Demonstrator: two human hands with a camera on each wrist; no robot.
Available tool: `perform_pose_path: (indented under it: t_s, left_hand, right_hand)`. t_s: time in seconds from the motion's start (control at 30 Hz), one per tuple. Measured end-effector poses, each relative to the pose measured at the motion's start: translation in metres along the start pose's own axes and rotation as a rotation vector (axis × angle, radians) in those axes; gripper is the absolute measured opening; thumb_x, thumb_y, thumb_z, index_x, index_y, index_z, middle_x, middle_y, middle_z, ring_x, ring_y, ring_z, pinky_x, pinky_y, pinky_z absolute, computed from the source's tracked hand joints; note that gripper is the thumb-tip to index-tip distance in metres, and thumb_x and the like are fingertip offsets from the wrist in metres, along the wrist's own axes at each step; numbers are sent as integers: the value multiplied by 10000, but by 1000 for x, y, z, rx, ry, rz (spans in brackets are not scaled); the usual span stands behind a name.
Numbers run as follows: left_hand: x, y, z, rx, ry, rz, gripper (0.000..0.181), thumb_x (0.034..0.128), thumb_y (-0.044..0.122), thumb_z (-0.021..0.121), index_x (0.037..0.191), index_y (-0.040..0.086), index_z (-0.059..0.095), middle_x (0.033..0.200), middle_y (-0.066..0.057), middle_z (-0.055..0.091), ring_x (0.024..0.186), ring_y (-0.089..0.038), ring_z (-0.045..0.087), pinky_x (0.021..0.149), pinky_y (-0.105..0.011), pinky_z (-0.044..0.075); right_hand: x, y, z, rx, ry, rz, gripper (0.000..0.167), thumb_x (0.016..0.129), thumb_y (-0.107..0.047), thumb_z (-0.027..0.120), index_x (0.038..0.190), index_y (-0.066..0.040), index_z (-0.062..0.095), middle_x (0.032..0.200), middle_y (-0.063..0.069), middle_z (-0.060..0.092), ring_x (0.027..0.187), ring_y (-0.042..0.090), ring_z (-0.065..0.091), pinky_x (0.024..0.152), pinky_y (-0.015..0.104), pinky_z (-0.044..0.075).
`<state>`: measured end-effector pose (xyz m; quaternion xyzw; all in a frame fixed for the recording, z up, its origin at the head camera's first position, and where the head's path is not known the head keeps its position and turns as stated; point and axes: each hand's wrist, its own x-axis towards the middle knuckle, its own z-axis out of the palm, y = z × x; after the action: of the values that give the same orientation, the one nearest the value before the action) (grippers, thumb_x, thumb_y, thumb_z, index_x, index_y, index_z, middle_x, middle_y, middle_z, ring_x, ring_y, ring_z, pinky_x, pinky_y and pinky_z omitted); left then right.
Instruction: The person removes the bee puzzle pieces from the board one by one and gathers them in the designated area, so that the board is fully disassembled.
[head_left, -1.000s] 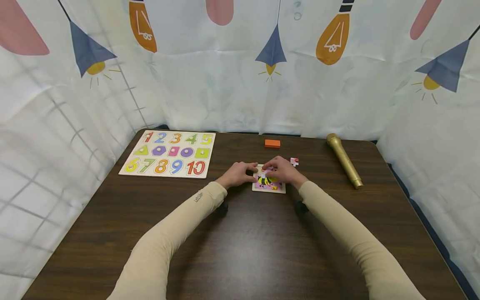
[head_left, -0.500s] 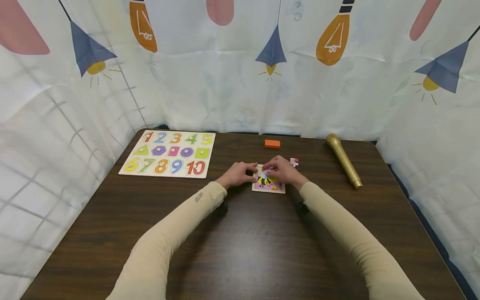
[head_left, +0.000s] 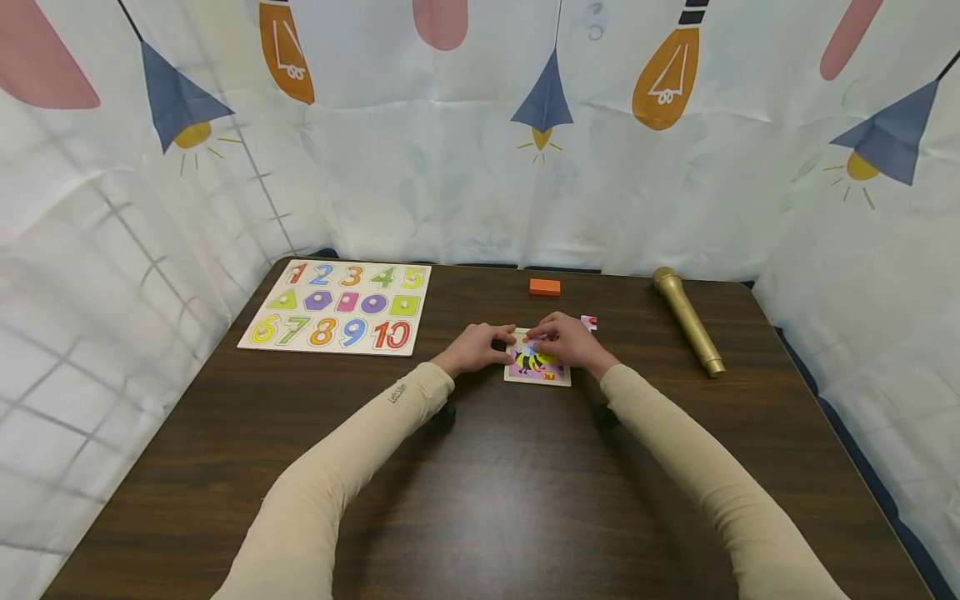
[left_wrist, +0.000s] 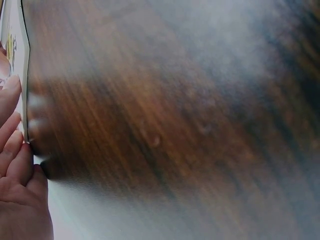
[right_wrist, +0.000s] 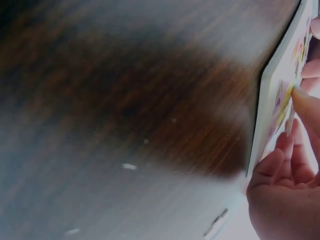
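A small square jigsaw puzzle board (head_left: pixel 537 377) with a bee picture lies flat on the dark table, between both hands. My left hand (head_left: pixel 477 348) grips the board's left side, thumb and index curved about its edge. Over the upper right part of the board, my right hand (head_left: pixel 567 341) pinches a puzzle piece (right_wrist: pixel 290 112) with some yellow on it; the piece sits tilted against the board in the right wrist view. Fingers hide the piece in the head view. A loose pink puzzle piece (head_left: pixel 589 322) lies just beyond the right hand, partly covered by it.
A number and shape board (head_left: pixel 333 311) lies at the table's back left. Behind the bee puzzle is an orange block (head_left: pixel 544 287). On the right rests a gold, microphone-shaped cylinder (head_left: pixel 688 322). Printed curtains (head_left: pixel 465 167) hang around the table (head_left: pixel 480 500).
The right hand has shifted very slightly, covering a little more of the loose pink piece. Otherwise both hands and the board look the same.
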<state>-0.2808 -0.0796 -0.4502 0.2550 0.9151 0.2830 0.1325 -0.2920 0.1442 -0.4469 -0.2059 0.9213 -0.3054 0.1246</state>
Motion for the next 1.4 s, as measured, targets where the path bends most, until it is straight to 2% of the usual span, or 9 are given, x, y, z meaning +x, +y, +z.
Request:
perform_pose_path:
  t_s: [0.37,0.7,0.87,1.1,1.4]
  left_hand:
    - [0,-1,1,-7,12,1,432,899,261,720,1281,70,656,1471,-54,476,1366,-239,426,1114,-394,339]
    - [-1,1,0,7,18,-2,430,892,253,727,1278,75,659,1469,-47,480,1364,-242,429,1111,-384,343]
    - [-1,0,1,12,14,-5,438,893,251,727,1289,79,652,1471,-35,478,1367,-228,426,1115,-371,337]
    - [0,-1,2,13,5,-1,447,890,252,730,1294,79,649,1475,-36,476,1367,-229,427,1116,-377,335]
    - [1,-1,-1,-12,-8,-15,442,901,256,719,1301,84,645,1487,-38,460,1383,-234,406,1128,-393,318]
  right_hand:
    - [0,3,-1,19,4,-2,260,937,-229,673,1176,-146,737,1190,76,579,1089,269,539,919,427,464]
    - [-3,13,-11,36,33,31,273,938,-227,671,1197,-165,727,1233,80,560,1116,289,514,955,464,440]
    - [-8,25,-20,33,70,27,268,936,-232,676,1191,-168,730,1220,82,561,1109,288,507,964,475,433]
    - [-19,51,-34,6,134,34,272,951,-238,656,1191,-130,725,1201,99,551,1052,289,516,902,461,452]
    - [-37,84,-60,9,221,109,315,969,-222,630,1240,-71,684,1274,162,514,1170,349,480,988,529,393]
